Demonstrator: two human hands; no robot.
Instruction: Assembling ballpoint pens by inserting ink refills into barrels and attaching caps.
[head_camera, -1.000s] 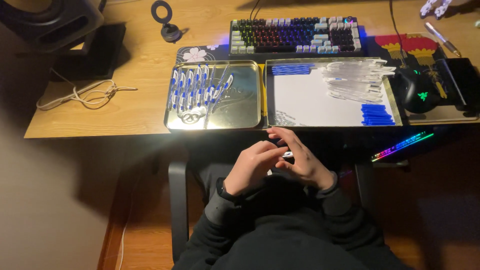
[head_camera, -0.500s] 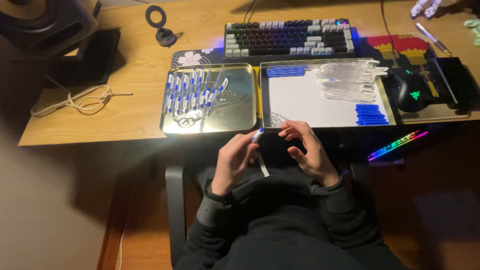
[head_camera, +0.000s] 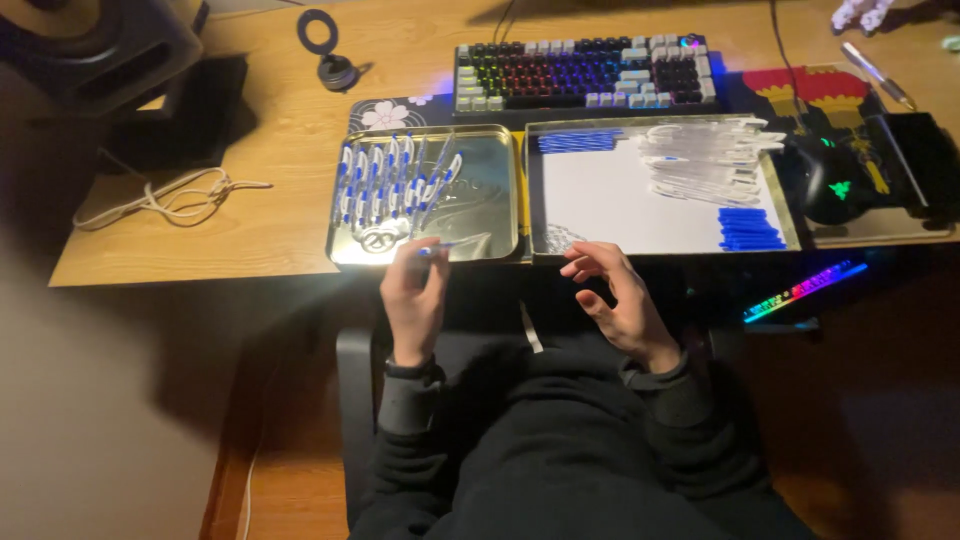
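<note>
My left hand (head_camera: 413, 295) holds a clear pen with a blue cap (head_camera: 436, 247) at the near edge of the gold tin tray (head_camera: 490, 200). Several finished blue-capped pens (head_camera: 392, 185) lie in a row in that tray's left half. My right hand (head_camera: 612, 298) hovers with fingers spread and nothing in it, just below the near edge of the white-lined tray (head_camera: 610, 200). That tray holds a pile of clear pen barrels (head_camera: 705, 160), blue refills (head_camera: 578, 140) at its far left and blue caps (head_camera: 748, 228) at its near right.
A backlit keyboard (head_camera: 585, 72) sits behind the trays. A black mouse (head_camera: 835, 185) lies to the right, a coiled white cable (head_camera: 160, 197) to the left, a dark speaker (head_camera: 95, 50) at the far left. The desk edge runs just above my hands.
My hands were together in my lap. They have separated; the left hand has risen to the gold tray with the pen, and the right hand has opened.
</note>
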